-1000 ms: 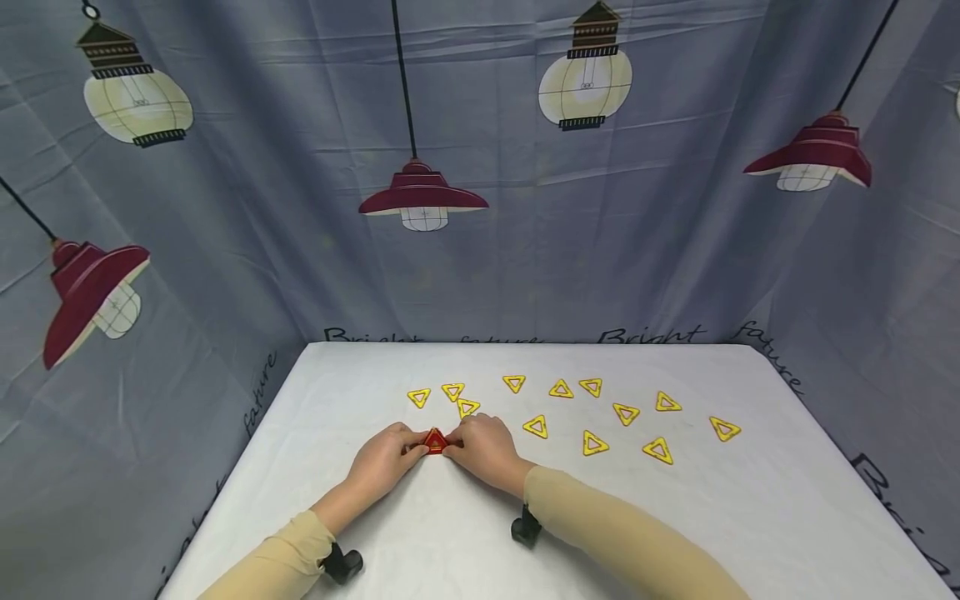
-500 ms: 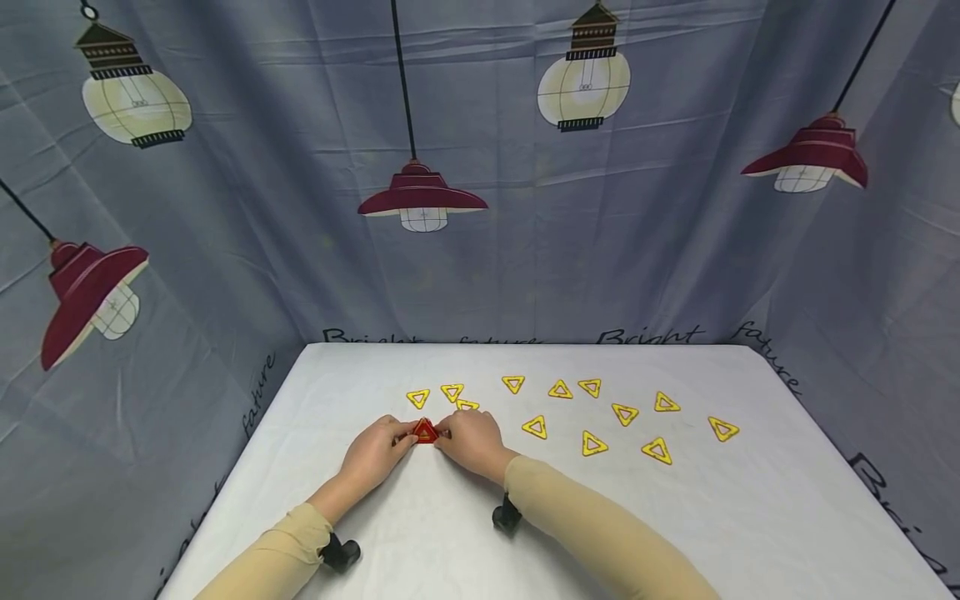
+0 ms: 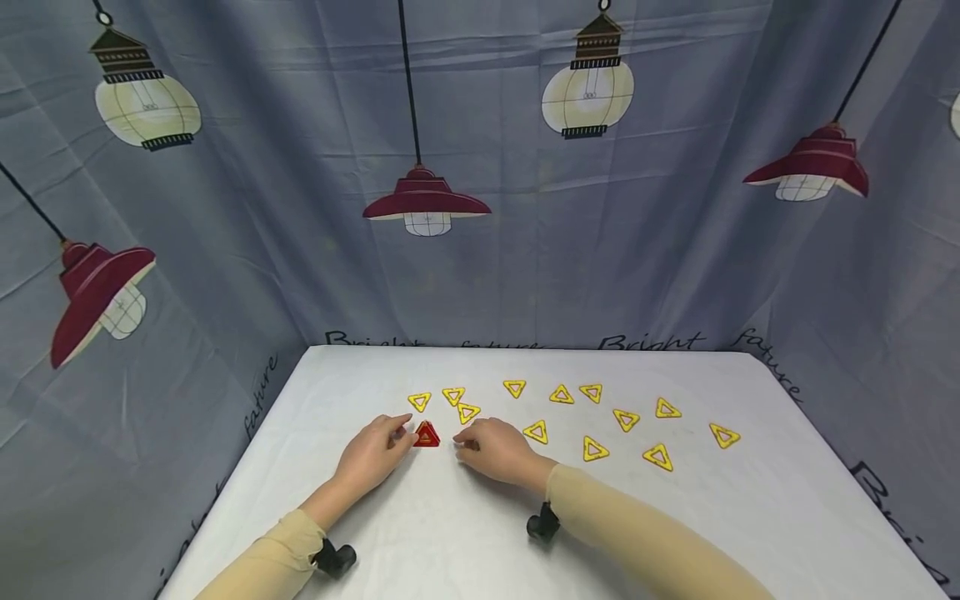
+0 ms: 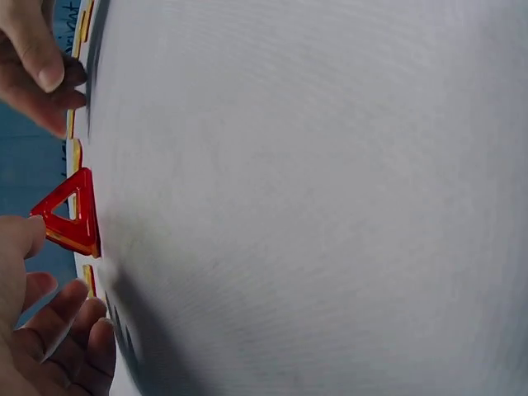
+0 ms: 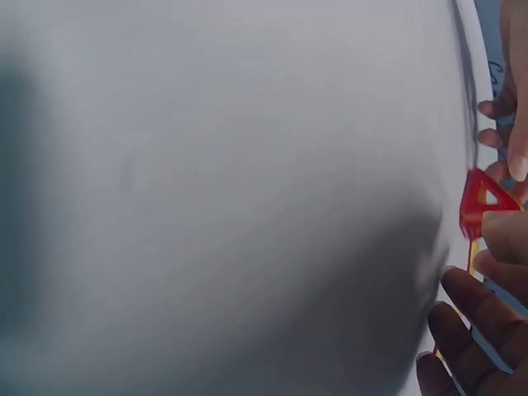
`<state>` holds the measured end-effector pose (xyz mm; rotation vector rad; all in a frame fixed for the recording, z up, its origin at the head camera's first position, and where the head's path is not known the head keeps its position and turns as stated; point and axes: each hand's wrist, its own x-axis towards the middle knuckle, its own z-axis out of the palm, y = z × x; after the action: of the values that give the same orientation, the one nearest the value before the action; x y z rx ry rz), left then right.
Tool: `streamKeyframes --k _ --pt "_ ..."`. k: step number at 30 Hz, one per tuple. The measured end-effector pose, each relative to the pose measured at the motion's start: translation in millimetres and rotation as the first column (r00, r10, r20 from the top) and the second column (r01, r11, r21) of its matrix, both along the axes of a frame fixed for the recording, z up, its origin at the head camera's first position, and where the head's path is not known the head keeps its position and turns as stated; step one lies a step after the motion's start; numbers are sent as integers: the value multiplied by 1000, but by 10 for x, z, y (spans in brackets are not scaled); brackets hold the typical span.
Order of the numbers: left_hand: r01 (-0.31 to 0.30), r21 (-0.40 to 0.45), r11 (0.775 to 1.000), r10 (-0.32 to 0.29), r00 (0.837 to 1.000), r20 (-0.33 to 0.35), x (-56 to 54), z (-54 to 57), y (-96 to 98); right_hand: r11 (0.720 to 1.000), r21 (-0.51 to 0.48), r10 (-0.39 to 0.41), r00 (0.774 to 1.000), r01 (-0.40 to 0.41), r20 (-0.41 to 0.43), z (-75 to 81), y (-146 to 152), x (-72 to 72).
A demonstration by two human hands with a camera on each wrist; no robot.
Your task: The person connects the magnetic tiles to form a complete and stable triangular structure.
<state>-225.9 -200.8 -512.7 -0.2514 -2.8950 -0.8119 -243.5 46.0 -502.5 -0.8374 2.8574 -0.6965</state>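
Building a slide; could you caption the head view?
Left hand and right hand flank a red triangular shape on a white table, yellow triangles scattered nearby.

Left hand [image 3: 372, 454]: thumb at red triangle [image 3: 427, 435]
Right hand [image 3: 497, 451]: near, just apart
White table [image 3: 442, 533]: yellow triangles [image 3: 587, 450] lie scattered

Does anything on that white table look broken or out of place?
Nothing looks visibly broken or spilled. Only the glossy red, plastic-looking triangular frame stands out: it rises from the white table, while the yellow, plastic-looking triangular frames lie flat.

Right wrist view: fingers [image 5: 505, 237] partly hide red triangle [image 5: 473, 203].
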Motion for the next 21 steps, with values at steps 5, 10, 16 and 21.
streamKeyframes --k 5,10,16,21 --pt "5 34 999 -2 997 -76 33 73 39 999 -41 -7 1000 8 27 47 295 54" --pt "75 71 995 -64 987 -148 80 204 176 997 -58 -47 999 47 11 93 597 82" --pt "245 21 969 -238 956 -170 135 300 439 991 -47 -127 990 125 -56 104 925 91" --pt "360 -75 930 -366 923 -118 148 292 669 986 -5 -167 981 167 -101 109 1135 107"
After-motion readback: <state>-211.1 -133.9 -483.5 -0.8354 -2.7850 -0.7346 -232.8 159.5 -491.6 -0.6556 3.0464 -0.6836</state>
